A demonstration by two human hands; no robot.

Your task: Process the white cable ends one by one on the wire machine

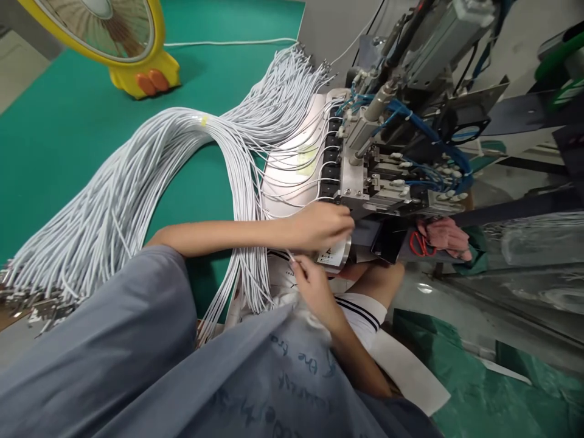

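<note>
My left hand (325,225) reaches across to the front end of the machine (353,176), its fingers curled closed beside the last slot. What those fingers hold, if anything, is hidden. Just below it, over my lap, my right hand (312,280) pinches a thin white cable (292,257) between thumb and fingers. Several white cables (296,182) run from the bundle into a row of black slots (330,164) on the machine. A thick bundle of white cables (241,176) hangs over the table edge beside my left forearm.
On the green table (59,140) lies a large looped bundle of white cables (109,188) with metal ends. A yellow fan (146,73) stands at the back left. Red-handled scissors (420,243) and a pink cloth (449,237) lie right of the machine.
</note>
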